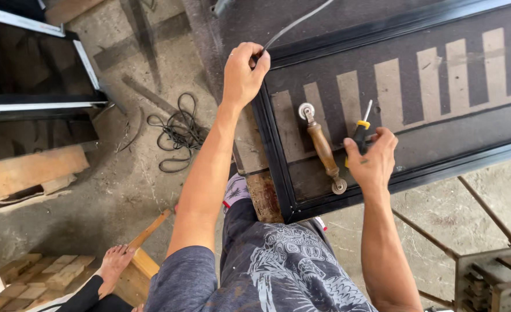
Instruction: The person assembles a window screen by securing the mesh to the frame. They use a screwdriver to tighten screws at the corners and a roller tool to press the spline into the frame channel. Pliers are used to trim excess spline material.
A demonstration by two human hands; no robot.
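A black-framed screen panel (270,133) with dark mesh lies across a workbench. My left hand (243,72) pinches a grey cord (295,23) at the panel's top-left corner, pressing it against the frame. My right hand (372,162) is closed around a screwdriver (361,130) with a black and yellow handle, its tip pointing up over the mesh. A wooden-handled roller tool (323,148) with a small wheel at each end lies on the mesh between my hands, untouched.
A coil of black cable (177,130) lies on the concrete floor. Another black frame (42,75) and wooden planks (27,170) sit at left. Another person's bare foot (114,263) rests near wood blocks (33,277). A metal frame (492,277) stands lower right.
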